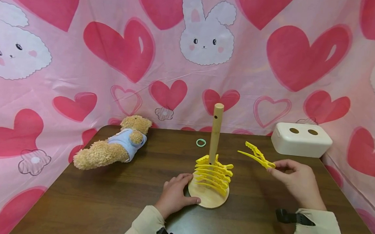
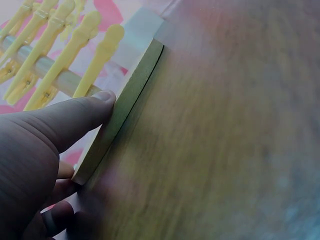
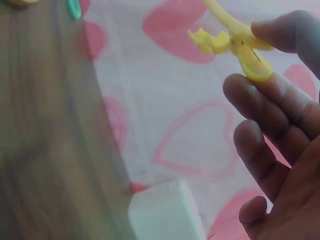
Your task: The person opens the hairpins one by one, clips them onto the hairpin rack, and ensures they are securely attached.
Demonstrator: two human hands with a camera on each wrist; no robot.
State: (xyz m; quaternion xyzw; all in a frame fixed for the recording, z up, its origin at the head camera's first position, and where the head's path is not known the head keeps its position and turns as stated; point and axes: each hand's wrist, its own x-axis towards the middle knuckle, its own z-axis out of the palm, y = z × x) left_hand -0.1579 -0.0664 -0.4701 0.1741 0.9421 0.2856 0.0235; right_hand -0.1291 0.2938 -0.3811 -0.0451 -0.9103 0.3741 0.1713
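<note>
A yellow clip (image 1: 256,155) is pinched at its handle end by the right hand (image 1: 296,182), between thumb and forefinger, and is held in the air to the right of the wooden peg stand (image 1: 216,133), clear of the table (image 1: 105,201). Its two long toothed arms are spread apart, pointing left toward the post. In the right wrist view the clip (image 3: 235,37) is seen squeezed between the thumb tip and the forefinger, the other fingers (image 3: 260,150) being loosely curved beneath it and holding nothing.

A stack of further yellow clips (image 1: 213,176) is clamped on the lower part of the upright post, one above the other, just over the round wooden base (image 1: 206,201). The base is touched at its left edge by the left hand (image 1: 174,195), whose thumb lies along the rim and whose fingers are gently curved on the tabletop; nothing is enclosed by it. In the left wrist view the thumb tip (image 2: 102,97) is pressed against the edge of the base (image 2: 125,110), with the stacked clips (image 2: 55,45) seen behind.

A small green ring (image 1: 200,143) lies on the table just left of the post. A teddy bear (image 1: 114,148) in a blue top is laid on its side near the left edge, and a white box (image 1: 300,140) with two holes stands at the far right corner. A pink cloth (image 1: 120,48) printed with hearts and rabbits is hung behind.
</note>
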